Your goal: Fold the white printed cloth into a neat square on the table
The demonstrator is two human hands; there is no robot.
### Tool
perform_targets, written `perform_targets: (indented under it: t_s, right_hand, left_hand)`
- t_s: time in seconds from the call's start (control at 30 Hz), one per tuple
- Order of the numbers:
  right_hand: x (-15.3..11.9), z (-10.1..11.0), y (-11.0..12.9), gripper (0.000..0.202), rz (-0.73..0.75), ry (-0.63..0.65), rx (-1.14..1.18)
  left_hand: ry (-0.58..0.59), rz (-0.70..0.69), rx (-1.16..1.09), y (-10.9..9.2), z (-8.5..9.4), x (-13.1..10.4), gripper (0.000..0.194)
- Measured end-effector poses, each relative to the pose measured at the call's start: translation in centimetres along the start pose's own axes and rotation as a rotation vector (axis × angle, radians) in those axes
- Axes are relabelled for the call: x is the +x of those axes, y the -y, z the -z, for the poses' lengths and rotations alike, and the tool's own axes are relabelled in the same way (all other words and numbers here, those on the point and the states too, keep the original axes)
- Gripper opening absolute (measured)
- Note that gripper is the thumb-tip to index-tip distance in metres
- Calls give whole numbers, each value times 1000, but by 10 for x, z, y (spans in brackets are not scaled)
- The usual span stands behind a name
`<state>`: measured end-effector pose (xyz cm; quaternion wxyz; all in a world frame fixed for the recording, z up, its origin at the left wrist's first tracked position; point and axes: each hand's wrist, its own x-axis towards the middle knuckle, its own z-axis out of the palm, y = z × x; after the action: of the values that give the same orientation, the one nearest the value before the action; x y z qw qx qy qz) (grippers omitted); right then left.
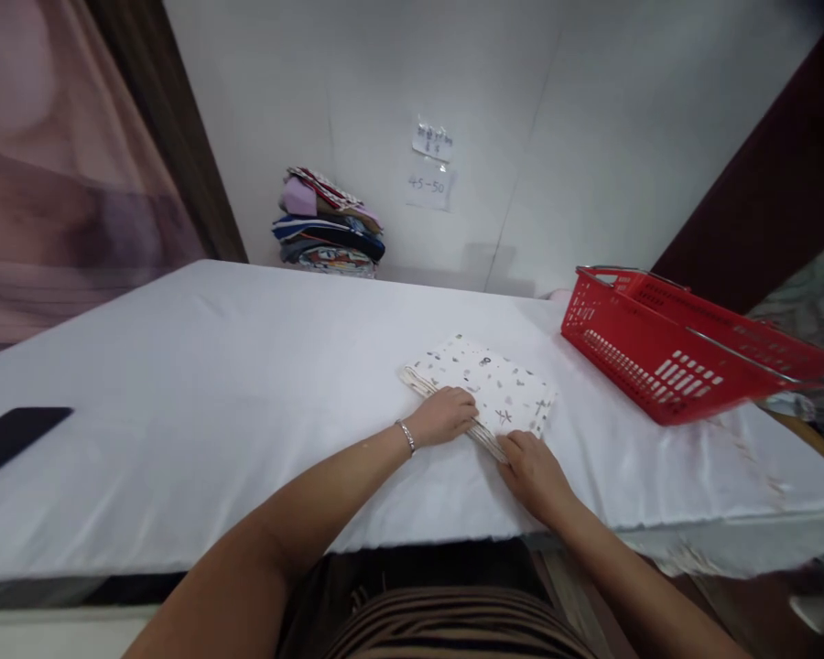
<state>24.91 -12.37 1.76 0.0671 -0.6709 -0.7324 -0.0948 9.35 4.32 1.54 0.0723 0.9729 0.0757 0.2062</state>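
A folded white cloth (pixel 487 380) with small grey and dark prints lies on the white-covered table in front of me. Its layered near edge faces me. My left hand (pixel 445 415), with a silver bracelet at the wrist, grips the middle of that edge, fingers curled over the top. At the near right corner, my right hand (pixel 532 469) holds the same cloth with bent fingers. Both thumbs are mostly hidden.
A red plastic basket (pixel 659 352) with metal handles stands at the right. Several folded fabrics (pixel 330 224) are stacked against the back wall, left of paper signs (pixel 431 165). A dark flat object (pixel 17 439) lies at the left edge of the white-covered table (pixel 212 394).
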Motion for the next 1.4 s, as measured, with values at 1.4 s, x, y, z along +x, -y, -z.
perform_targets:
  t_s: [1.4]
  right_hand:
    - [-4, -9, 5, 27, 65, -129, -76]
  left_hand:
    - [78, 1196, -283, 97, 38, 6, 19]
